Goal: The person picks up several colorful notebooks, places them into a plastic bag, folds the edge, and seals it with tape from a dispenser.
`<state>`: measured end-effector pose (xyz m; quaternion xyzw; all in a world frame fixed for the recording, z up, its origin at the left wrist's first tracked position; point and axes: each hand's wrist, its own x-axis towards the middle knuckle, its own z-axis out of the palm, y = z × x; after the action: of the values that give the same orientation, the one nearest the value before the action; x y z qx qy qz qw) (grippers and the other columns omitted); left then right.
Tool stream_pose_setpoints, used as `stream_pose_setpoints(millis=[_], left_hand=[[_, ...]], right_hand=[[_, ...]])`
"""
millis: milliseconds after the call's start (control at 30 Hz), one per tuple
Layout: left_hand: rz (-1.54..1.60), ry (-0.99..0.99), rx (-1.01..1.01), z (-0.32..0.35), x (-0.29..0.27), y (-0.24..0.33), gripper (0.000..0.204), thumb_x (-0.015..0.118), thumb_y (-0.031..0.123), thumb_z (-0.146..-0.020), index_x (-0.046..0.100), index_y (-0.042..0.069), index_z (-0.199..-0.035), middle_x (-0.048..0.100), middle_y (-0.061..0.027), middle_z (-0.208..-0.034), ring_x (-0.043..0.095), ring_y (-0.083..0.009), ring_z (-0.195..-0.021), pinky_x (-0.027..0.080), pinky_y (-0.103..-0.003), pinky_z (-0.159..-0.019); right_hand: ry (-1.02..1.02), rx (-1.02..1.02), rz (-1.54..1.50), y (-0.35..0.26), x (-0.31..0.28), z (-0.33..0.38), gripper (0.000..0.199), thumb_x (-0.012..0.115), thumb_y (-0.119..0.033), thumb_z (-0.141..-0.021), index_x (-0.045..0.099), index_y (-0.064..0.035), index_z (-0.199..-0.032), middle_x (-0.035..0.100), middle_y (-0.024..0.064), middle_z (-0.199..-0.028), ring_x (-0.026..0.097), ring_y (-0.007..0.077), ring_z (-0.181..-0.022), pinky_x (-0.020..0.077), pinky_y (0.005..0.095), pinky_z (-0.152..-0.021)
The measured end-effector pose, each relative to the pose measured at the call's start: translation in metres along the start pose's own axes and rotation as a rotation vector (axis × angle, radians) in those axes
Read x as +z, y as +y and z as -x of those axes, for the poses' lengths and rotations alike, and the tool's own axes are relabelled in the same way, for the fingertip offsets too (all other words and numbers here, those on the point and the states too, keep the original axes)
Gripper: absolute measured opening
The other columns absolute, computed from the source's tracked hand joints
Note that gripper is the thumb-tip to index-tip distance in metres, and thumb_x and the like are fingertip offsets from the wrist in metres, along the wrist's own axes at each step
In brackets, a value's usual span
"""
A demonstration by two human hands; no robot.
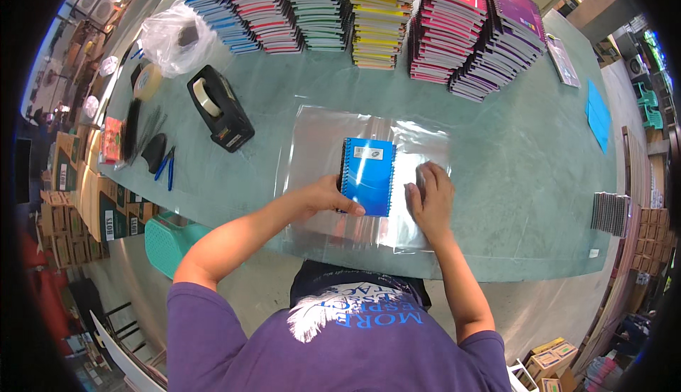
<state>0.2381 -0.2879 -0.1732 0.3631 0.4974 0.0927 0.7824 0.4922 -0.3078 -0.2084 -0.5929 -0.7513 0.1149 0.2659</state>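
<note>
A blue spiral notebook (367, 175) lies upright in front of me, with a white label near its top and wire coils along both sides, perhaps more than one notebook stacked. My left hand (332, 197) grips its lower left edge, thumb over the cover. Under it spreads a transparent plastic sheet (312, 147), creased and shiny. To the right of the notebook, my right hand (431, 200) rests on the sheet, fingers slightly bent and apart, holding nothing visible. A small gap separates it from the notebook.
Notebook stacks in blue (225, 23), red, green, yellow (381, 23), pink and purple line the far edge of the green table (511, 179). A black tape dispenser (221, 112), a crumpled plastic bag (177, 37) and blue-handled pliers (165, 168) lie left. A blue sheet (598, 117) lies right.
</note>
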Motion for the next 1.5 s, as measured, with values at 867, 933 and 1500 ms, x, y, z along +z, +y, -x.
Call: stream_pose_setpoints(millis=[867, 933, 1500], left_hand=[[-0.063, 0.001, 0.003, 0.008, 0.008, 0.002, 0.073, 0.082, 0.020, -0.063, 0.046, 0.003, -0.125, 0.056, -0.0092, -0.116, 0.053, -0.0198, -0.104, 0.043, -0.032, -0.085], [-0.036, 0.009, -0.009, 0.009, 0.010, 0.004, 0.073, 0.081, 0.023, -0.064, 0.046, 0.003, -0.125, 0.055, -0.0094, -0.117, 0.053, -0.0197, -0.105, 0.043, -0.032, -0.085], [-0.704, 0.431, 0.641, 0.036, 0.130, -0.021, 0.029, 0.063, 0.021, -0.082, 0.056, -0.001, -0.100, 0.060, -0.0177, -0.089, 0.059, -0.0323, -0.080, 0.046, -0.039, -0.070]], right_hand=[[0.004, -0.050, -0.008, 0.029, -0.011, 0.017, 0.025, 0.064, -0.011, -0.079, 0.061, -0.0031, -0.103, 0.061, 0.0150, -0.096, 0.059, 0.0259, -0.092, 0.0475, 0.0345, -0.077], [0.015, 0.190, -0.186, 0.029, -0.021, 0.017, 0.027, 0.065, -0.012, -0.079, 0.059, -0.0026, -0.104, 0.061, 0.0127, -0.087, 0.060, 0.0216, -0.079, 0.0475, 0.0315, -0.067], [-0.325, 0.808, -1.222, -0.025, -0.022, 0.064, 0.027, 0.064, -0.021, -0.084, 0.054, -0.0039, -0.066, 0.053, 0.0023, -0.061, 0.045, 0.0079, -0.050, 0.0369, 0.0223, -0.045]])
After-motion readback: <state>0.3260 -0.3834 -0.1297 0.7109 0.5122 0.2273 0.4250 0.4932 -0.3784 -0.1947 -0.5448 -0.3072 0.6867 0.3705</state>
